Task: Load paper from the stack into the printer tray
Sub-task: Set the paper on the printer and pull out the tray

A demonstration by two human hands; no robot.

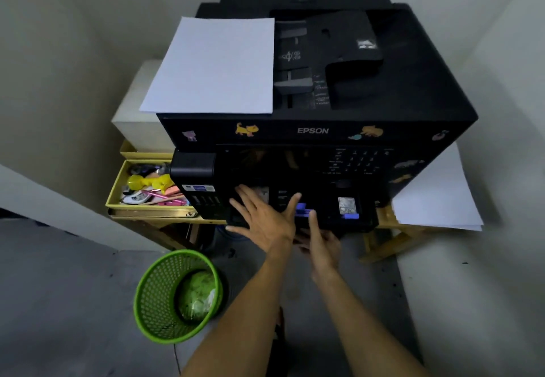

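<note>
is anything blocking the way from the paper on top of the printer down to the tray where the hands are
Nothing visible stands between them. The paper stack lies free on the printer top, upper left. Both the left hand and right hand are at the pulled-out tray low on the front, so they occupy the tray opening themselves.

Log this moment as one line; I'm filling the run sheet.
left hand: open over printer tray | right hand: at tray front, grip unclear | paper: atop printer
</note>
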